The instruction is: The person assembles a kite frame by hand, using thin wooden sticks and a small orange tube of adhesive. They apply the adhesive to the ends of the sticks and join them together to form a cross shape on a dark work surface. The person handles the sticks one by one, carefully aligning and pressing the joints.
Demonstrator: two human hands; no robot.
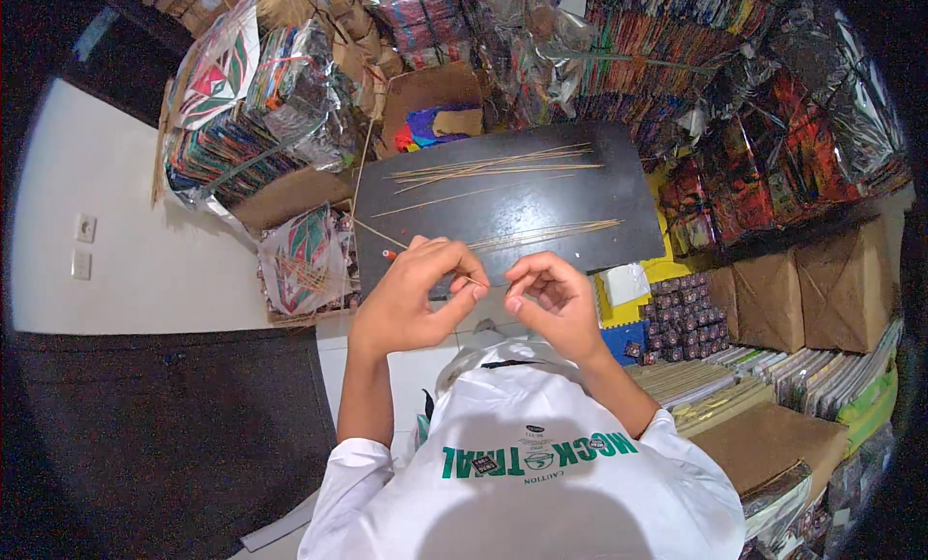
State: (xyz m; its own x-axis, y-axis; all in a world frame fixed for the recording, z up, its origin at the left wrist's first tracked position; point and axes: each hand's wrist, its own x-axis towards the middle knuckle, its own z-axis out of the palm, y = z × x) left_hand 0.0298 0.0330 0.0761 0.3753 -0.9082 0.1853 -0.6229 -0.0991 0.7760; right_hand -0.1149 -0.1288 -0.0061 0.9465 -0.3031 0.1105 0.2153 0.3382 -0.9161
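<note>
My left hand (420, 289) is closed, thumb and forefinger pinched around a thin bamboo stick (385, 236). Beyond that hand the stick bends and runs up past the left edge of the black table (619, 188). Close by on the right, my right hand (556, 304) is curled, thumb against fingertips; whatever it pinches is too thin to make out. On the table lie a loose bunch of bamboo sticks (503, 165) at the far side, a single stick (464, 195) and a second bunch (561, 233) nearer my hands. A small red-ended item (390, 253) shows beside my left hand.
Left of the table, a cardboard box (290, 316) holds a printed kite-like sheet (307, 255) and sticks. Wrapped stacks of colourful sheets (648, 57) crowd the back and right. Small dark spools or boxes (686, 318) stand near brown cartons (841, 284).
</note>
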